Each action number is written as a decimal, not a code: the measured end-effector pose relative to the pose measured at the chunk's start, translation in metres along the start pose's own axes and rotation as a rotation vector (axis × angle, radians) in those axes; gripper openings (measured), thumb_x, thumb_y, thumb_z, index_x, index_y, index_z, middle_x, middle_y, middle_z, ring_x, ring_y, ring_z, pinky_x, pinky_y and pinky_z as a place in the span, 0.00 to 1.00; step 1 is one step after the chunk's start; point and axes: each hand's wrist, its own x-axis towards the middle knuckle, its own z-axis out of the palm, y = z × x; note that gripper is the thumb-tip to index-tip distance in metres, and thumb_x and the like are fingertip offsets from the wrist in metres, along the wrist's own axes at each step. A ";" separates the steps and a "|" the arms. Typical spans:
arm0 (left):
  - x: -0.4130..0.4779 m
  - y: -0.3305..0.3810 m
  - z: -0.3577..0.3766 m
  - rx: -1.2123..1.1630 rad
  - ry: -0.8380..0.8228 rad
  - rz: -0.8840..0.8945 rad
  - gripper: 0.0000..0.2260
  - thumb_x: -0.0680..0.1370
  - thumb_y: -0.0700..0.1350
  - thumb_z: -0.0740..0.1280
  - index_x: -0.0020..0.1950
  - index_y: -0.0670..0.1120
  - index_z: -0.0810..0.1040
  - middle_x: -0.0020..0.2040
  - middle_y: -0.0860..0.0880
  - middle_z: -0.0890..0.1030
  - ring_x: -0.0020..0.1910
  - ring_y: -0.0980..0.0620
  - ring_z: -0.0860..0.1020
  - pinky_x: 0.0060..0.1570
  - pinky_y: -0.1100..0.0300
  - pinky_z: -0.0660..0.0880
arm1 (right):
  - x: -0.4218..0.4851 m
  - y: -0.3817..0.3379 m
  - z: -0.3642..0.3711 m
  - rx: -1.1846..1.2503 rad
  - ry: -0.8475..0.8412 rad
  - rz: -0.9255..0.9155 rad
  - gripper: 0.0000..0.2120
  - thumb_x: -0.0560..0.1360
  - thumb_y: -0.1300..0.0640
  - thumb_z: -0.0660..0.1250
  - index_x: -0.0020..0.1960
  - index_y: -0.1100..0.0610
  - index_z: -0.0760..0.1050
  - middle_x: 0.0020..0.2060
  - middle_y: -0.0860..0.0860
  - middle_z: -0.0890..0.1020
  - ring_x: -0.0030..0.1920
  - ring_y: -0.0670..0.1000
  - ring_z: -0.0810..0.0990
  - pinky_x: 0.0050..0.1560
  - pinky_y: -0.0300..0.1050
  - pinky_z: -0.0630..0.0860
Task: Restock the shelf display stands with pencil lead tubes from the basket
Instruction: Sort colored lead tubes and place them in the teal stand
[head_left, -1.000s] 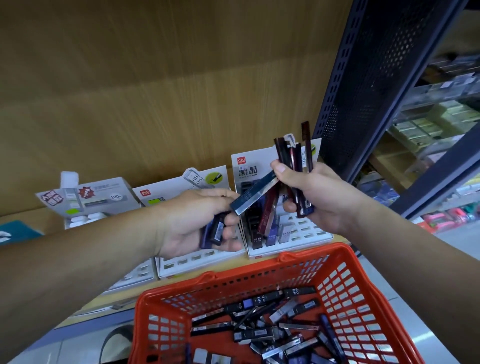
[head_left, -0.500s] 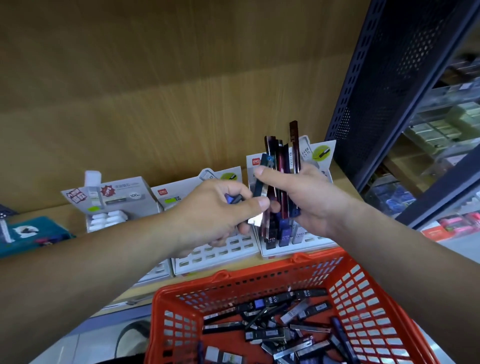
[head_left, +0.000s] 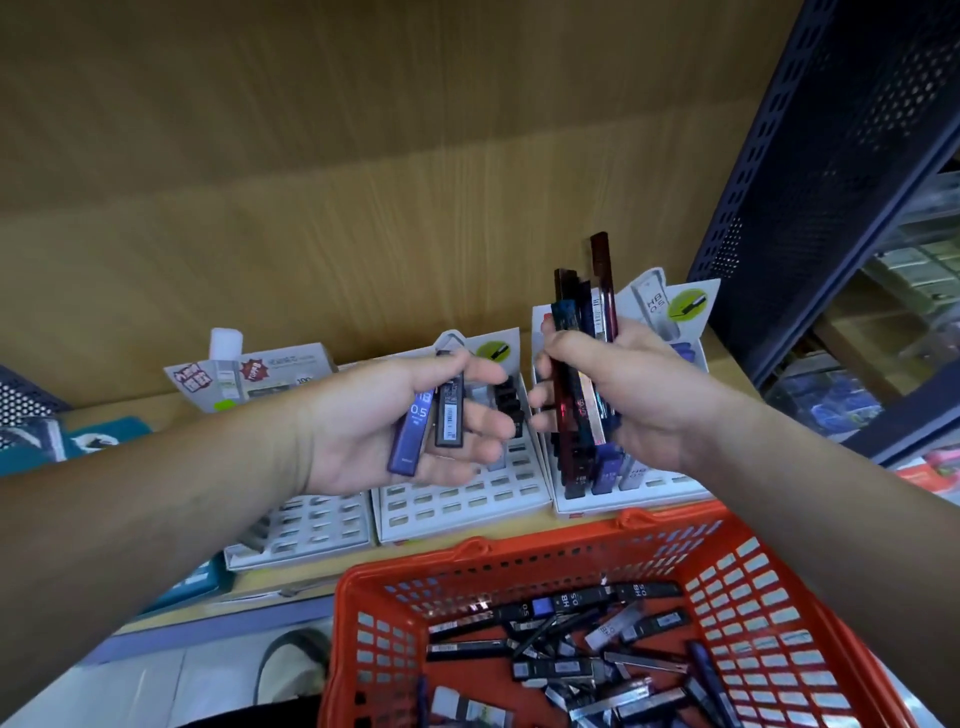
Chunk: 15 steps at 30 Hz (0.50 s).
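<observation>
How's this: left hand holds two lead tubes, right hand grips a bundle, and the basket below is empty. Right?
No: in the head view the basket holds many loose tubes. The left hand does hold two tubes, the right hand a bundle.

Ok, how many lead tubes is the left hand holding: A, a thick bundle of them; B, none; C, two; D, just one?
C: the left hand holds a purple tube marked 0.5 and a dark grey tube beside it; the thick bundle of tubes is in the right hand.
</observation>
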 end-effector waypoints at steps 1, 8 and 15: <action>0.000 -0.001 -0.001 0.041 0.010 -0.004 0.18 0.85 0.57 0.58 0.66 0.48 0.78 0.46 0.41 0.85 0.37 0.47 0.83 0.26 0.61 0.76 | 0.000 0.000 0.002 -0.037 -0.003 -0.003 0.03 0.82 0.58 0.67 0.51 0.57 0.76 0.39 0.55 0.78 0.37 0.54 0.82 0.38 0.51 0.82; 0.009 -0.011 -0.013 0.281 0.192 0.017 0.23 0.85 0.57 0.60 0.57 0.40 0.84 0.45 0.42 0.86 0.37 0.49 0.82 0.21 0.62 0.54 | 0.003 0.003 0.001 -0.198 -0.060 -0.001 0.05 0.82 0.56 0.69 0.50 0.57 0.75 0.37 0.54 0.77 0.32 0.51 0.77 0.33 0.47 0.78; 0.027 -0.014 -0.009 0.276 0.207 0.112 0.13 0.83 0.52 0.67 0.56 0.44 0.86 0.47 0.41 0.77 0.32 0.52 0.68 0.20 0.63 0.55 | -0.004 0.008 -0.016 -0.264 -0.016 0.014 0.10 0.82 0.54 0.70 0.48 0.59 0.73 0.36 0.54 0.76 0.32 0.52 0.75 0.31 0.48 0.75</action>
